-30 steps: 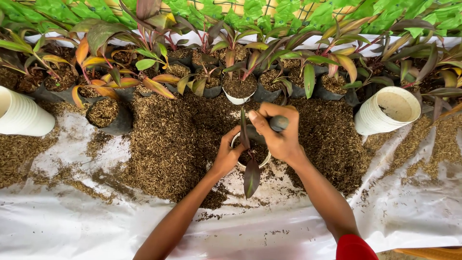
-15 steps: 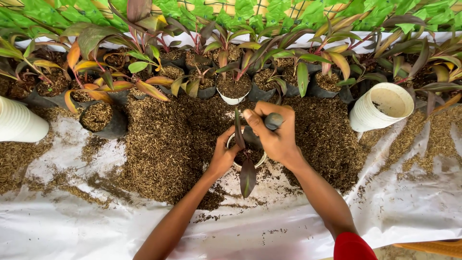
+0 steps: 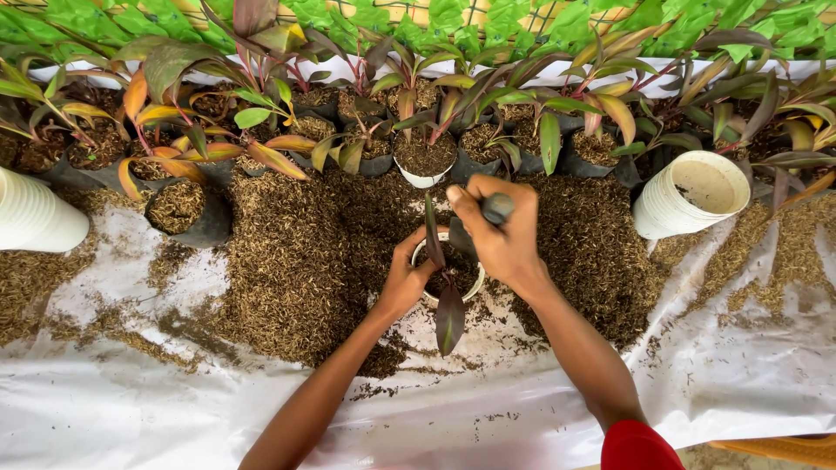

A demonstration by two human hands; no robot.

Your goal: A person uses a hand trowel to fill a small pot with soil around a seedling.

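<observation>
Pot (image 3: 475, 290) among husk (image 3: 296, 252), tool (image 3: 497, 207) perhaps hand-hidden.

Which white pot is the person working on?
The small white pot between both hands, holding a dark-leaved plant. The other white pots lie stacked at the far left and right, untouched.

The hands cover most of the small white pot (image 3: 477, 287) and the grey tool's (image 3: 497, 208) working end.

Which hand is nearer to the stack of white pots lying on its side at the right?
The right hand. It grips a dark tool handle above the small white pot, closer to the stack of white pots. The left hand holds that pot's far side.
</observation>
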